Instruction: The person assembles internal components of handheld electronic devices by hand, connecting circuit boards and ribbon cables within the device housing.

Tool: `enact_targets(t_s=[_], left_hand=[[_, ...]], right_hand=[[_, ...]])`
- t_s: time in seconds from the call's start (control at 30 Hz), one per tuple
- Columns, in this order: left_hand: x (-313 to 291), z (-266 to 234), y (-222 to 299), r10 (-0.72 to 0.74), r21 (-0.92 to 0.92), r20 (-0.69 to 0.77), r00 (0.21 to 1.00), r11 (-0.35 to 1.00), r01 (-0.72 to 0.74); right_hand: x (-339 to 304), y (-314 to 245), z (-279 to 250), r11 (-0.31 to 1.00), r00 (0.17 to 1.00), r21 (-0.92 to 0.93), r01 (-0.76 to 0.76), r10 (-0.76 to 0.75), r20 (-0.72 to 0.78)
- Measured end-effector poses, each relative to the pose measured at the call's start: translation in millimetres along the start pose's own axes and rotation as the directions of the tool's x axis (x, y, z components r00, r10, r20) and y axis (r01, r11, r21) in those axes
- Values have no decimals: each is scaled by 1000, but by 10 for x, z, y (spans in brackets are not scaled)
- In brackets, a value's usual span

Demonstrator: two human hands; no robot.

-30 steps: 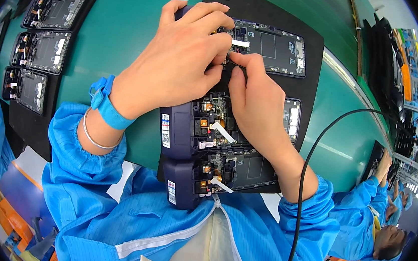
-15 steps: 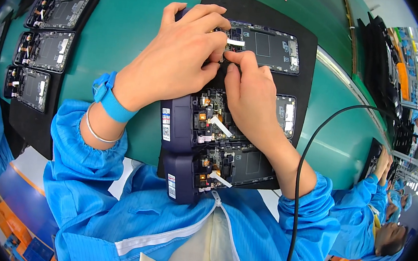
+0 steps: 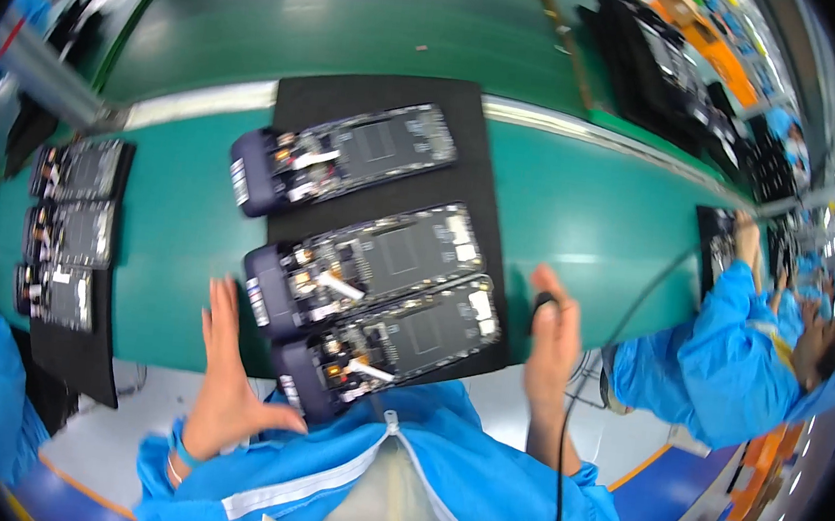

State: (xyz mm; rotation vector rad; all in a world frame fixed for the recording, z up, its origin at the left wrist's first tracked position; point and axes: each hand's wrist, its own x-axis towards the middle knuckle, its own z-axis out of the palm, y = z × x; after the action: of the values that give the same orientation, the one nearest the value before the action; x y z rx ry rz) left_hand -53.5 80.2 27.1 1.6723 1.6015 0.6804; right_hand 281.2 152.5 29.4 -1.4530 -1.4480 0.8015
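Three opened handheld devices with dark blue ends and exposed circuit boards lie on a black mat [image 3: 383,96]: a far device [image 3: 378,148], a middle device [image 3: 398,251] and a near device [image 3: 421,329]. Each has a white strip across its board. Left of the near ones, my left hand [image 3: 231,373] hovers with fingers stretched and thumb apart, holding nothing. Right of the mat is my right hand [image 3: 555,349], its fingers closed around a small black object [image 3: 542,301]. Blur and the fingers hide most of that object.
More opened devices [image 3: 77,228] lie on another black mat at the left. A black cable [image 3: 622,325] hangs past my right arm. Co-workers in blue sit at both sides, one sleeve [image 3: 682,336] at the right. Stacked black trays [image 3: 647,72] stand far right.
Both hands have left the far device and drawn back toward me, one to each side of the mat. My left hand has opened. The view has shifted and tilted.
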Motion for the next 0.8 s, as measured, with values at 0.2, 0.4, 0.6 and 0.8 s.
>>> enact_targets(t_s=[0.2,0.4,0.6,0.8], left_hand=[[-136,196,96,-27,-63,-146,989,998,18],[49,74,-25,84,-198,-68,994,975,-96],[367,202,36,401,-263,286,870,906,-331],[921,1034,720,567,-271,437,699,823,-499]], right_hand=[[-502,92,323,992,997,105,72,-75,17],[-534,13,268,991,976,118,66,-40,-213],[-695,44,33,962,861,270,-43,173,-479],[-377,912,-1166,977,634,-208,48,-191,-749]])
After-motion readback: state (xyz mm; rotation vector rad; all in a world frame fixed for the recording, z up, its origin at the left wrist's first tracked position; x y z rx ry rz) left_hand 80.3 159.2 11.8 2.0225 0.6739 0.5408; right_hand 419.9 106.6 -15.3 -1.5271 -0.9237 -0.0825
